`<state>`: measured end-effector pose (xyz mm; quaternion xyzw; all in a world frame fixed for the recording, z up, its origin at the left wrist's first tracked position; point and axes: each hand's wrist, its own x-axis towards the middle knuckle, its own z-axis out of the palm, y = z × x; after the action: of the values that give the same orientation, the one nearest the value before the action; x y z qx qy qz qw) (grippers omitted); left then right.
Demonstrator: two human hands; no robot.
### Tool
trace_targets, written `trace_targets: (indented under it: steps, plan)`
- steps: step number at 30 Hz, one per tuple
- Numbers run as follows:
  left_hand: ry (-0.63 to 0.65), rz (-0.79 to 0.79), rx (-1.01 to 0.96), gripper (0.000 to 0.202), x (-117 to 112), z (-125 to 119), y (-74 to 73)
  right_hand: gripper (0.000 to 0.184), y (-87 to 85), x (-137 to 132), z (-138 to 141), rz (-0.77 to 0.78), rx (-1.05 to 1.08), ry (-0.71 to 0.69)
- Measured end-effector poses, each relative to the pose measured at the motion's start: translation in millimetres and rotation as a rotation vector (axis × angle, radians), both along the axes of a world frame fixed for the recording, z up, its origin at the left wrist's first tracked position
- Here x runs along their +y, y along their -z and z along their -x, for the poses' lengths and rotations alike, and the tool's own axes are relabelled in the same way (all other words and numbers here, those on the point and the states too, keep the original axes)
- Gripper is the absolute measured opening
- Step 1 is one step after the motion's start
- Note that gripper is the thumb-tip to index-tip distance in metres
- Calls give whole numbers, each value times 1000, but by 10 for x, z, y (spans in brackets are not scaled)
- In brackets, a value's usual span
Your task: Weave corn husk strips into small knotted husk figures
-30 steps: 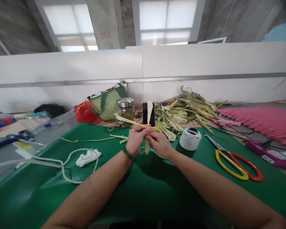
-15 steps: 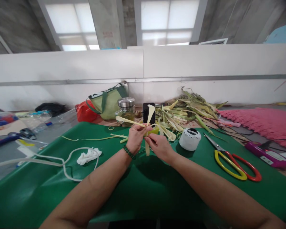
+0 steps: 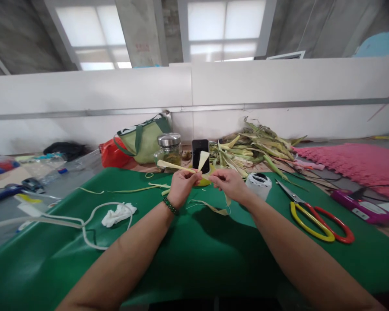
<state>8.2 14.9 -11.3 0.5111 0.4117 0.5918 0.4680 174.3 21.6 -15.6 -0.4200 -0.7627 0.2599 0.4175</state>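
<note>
My left hand [image 3: 181, 188], with a green bead bracelet at the wrist, is closed in a pinch on pale corn husk strips [image 3: 173, 166]. One strip points left and another stands up and flares at its tip. Just to the right, my right hand [image 3: 230, 183] is closed, its fingertips pinching the pale husk that stretches across from the left hand. Below the hands a thin loose husk strip [image 3: 214, 209] and fine thread hang or lie over the green mat; which, I cannot tell. A yellow thing [image 3: 202, 182] shows partly behind the fingers.
Large scissors [image 3: 324, 222] with yellow and red handles lie at right, near a white roll [image 3: 259, 185]. A phone [image 3: 196, 149], a glass jar [image 3: 169, 151] and a husk pile [image 3: 262, 142] stand behind. White tubing [image 3: 84, 229] and crumpled tissue [image 3: 118, 214] lie left.
My right hand has moved right, away from my left, with husk pulled out between them. The upright strip has dropped lower and leans right. The view has shifted slightly.
</note>
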Motion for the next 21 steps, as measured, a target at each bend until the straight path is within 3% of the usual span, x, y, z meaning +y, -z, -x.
trace_targets:
  steps: [3, 11, 16, 21]
  plan:
    - [-18, 21, 10, 25, 22, 5, -9, 23, -47, -29, -31, 73, 16, -30]
    - [-4, 20, 61, 24, 6, 44, -48, 26, -143, -84, -88, 16, -77, -49]
    - [-14, 16, 117, 23, 37, 67, -13, 26, -86, -21, -106, 23, -106, -62]
    - [53, -72, 292, 22, 34, 19, 75, 27, 6, 13, 18, -12, 23, 63]
